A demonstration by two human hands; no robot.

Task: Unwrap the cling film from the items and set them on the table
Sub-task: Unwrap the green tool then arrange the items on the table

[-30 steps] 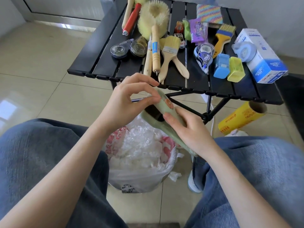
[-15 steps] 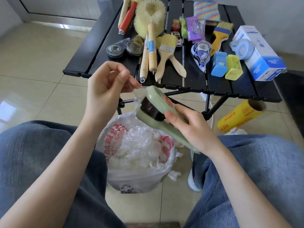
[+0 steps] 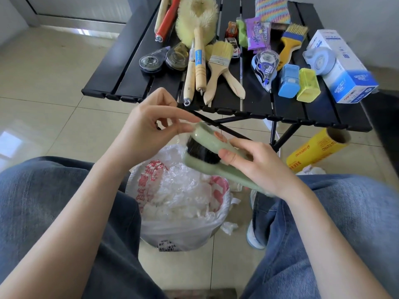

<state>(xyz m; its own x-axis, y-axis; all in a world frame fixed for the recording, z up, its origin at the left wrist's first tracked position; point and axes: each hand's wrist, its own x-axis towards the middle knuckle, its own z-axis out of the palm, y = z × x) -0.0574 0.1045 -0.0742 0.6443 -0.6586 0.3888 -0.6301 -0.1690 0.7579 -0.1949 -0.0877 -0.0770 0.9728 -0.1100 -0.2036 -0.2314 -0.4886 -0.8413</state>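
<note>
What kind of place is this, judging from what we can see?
Probably a room in a home or office, set up as a makeshift work spot: glossy tiled floor, a small black folding table, and a bag-lined waste bin between the seated person's knees.

A second ago the left hand (image 3: 149,134) was pinching at the head of the green brush (image 3: 213,156). Half a second ago it had drawn up and away to the left, apart from the brush. Now it has come back, fingertips (image 3: 190,124) touching the tip of the head again. The right hand's (image 3: 257,167) thumb has slid from the handle up beside the dark bristles.
</note>
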